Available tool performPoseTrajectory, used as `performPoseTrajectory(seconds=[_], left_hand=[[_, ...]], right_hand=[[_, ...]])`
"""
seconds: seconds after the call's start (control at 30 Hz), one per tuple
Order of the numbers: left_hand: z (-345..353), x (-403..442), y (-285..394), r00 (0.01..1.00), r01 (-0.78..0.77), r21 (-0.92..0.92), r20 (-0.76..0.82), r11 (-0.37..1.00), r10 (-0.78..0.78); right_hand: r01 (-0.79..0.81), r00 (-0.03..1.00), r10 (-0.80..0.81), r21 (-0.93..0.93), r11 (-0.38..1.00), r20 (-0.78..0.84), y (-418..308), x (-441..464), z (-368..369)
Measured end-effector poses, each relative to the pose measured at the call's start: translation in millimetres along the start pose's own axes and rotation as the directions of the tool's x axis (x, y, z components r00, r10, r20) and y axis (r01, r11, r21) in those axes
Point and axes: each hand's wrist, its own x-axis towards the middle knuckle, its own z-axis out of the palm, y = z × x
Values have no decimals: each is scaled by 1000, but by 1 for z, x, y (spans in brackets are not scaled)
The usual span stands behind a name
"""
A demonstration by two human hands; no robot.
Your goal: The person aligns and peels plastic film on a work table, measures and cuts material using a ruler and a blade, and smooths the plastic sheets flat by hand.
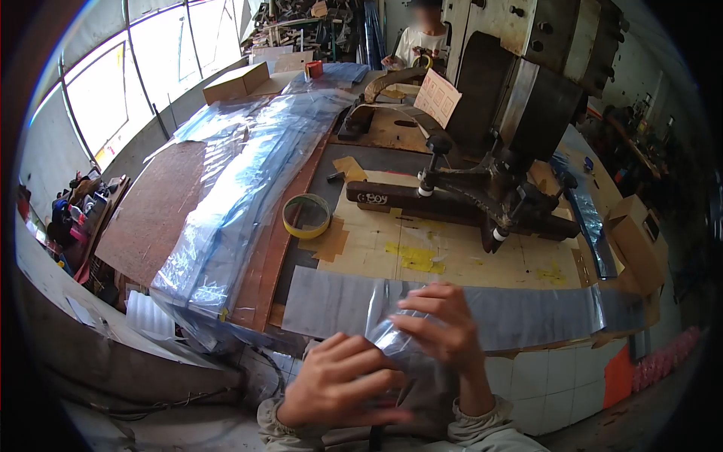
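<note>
Clear plastic film stretches between my two hands at the table's near edge, shining where it creases. My right hand is closed on it, fingers curled toward the left. Lower and to the left, my left hand is also closed at the film, its fingers bent and slightly smeared by motion. How its fingertips grip is partly hidden. Just beyond both hands, a long grey sheet strip lies along the front of the table, with shiny film over parts of it.
A roll of yellow tape rests on the table left of a dark metal press fixture. Blue-tinted plastic sheets cover the left side. Cardboard boxes stand at the right and far left. Another person is at the far side.
</note>
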Motion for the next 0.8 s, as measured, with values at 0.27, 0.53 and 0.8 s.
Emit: performPoseTrajectory(seconds=[0.27,0.53,0.8], left_hand=[[33,1,-87,957,290,159,-70,944,-283],[63,7,-85,957,278,303,-13,911,-288],[70,8,-78,977,211,474,-102,855,-185]], right_hand=[[43,929,229,701,712,-290,27,-78,-74],[-205,866,478,766,609,-148,27,-28,-74],[-335,905,398,-323,885,151,22,10,24]])
